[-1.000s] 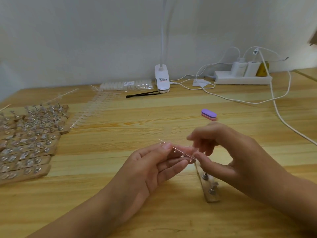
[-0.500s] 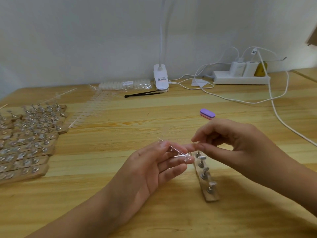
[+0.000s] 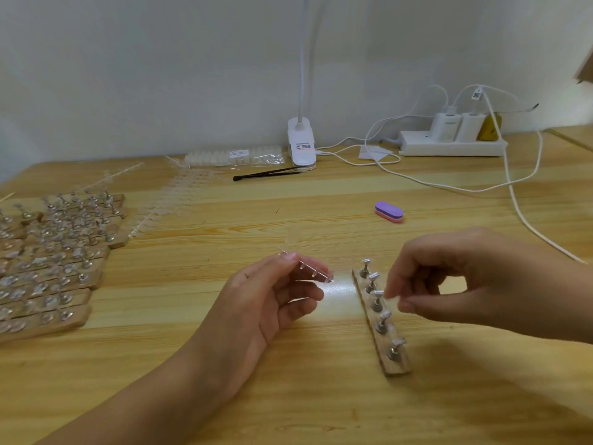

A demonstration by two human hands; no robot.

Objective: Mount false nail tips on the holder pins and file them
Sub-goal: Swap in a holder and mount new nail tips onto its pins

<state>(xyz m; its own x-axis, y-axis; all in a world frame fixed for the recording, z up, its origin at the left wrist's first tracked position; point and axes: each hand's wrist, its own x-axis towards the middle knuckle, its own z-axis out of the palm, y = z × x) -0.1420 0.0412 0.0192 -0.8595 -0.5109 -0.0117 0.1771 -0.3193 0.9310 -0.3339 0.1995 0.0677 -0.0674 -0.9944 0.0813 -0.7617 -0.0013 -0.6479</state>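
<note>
Nearest the camera, a narrow wooden holder strip [image 3: 397, 368] lies on the light wood-grain table [image 3: 288, 396], angled slightly away, with five little metal pins standing in a row along it. The right hand [image 3: 475, 284] hangs just to the right of it. Its thumb and forefinger are pinched tight on a tiny clear false nail tip [image 3: 392, 296], and the other fingers are loosely curled behind. That tip is right up against the middle pin [image 3: 376, 300], though honestly I can't tell if it's actually sitting on the pin head. The left hand [image 3: 266, 300] is just left of the holder and apart from it, its fingers curled round a thin clear plastic sprue [image 3: 313, 272] with a few small tips hanging off it, held up off the table. A bit further back is a purple-and-pink oval buffer block [image 3: 389, 212], lying on its own. Off to the left there's a whole batch of matching wooden holders [image 3: 48, 268] lined up in rows, their pins carrying clear tips, and beside them lie long clear strips of nail tips [image 3: 167, 207]. Back by the wall are black tweezers [image 3: 266, 174], a clear bag of nail tips [image 3: 234, 156], a white clip-on lamp [image 3: 301, 146] and a white power strip [image 3: 452, 146] with chargers plugged in and white cables [image 3: 513, 194] trailing over the table.
</note>
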